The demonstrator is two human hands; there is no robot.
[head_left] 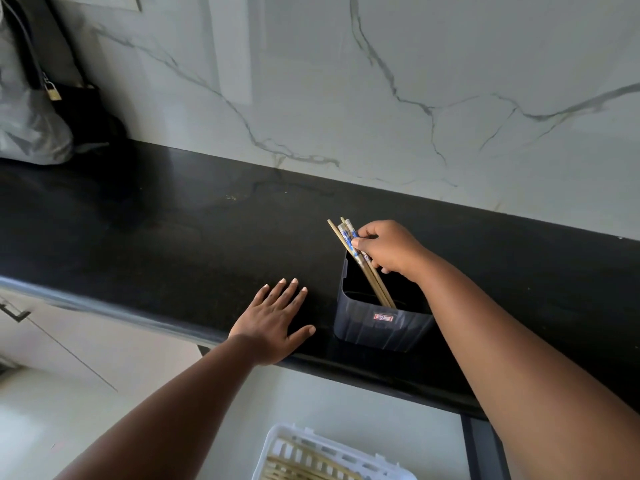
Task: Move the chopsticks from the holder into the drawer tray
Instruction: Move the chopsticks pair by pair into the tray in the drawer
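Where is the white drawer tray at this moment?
The white drawer tray lies at the bottom edge of the head view, below the black counter, with some chopsticks already in it.

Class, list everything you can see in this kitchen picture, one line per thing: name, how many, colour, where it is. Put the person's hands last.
Countertop: one, black, runs across the middle of the view.
Backsplash wall: one, white marble with grey veins, behind the countertop.
Holder: one, dark grey with a small red label, on the countertop near its front edge.
Chopsticks: a few, tan wood, some with blue-patterned tops, leaning in the holder.
Tray: one, white slatted plastic, bottom of view below the countertop, with tan sticks already in it.
Bags: grey and black, far left on the countertop.
Left hand: flat on the countertop edge, open.
Right hand: pinching the chopsticks' tops.
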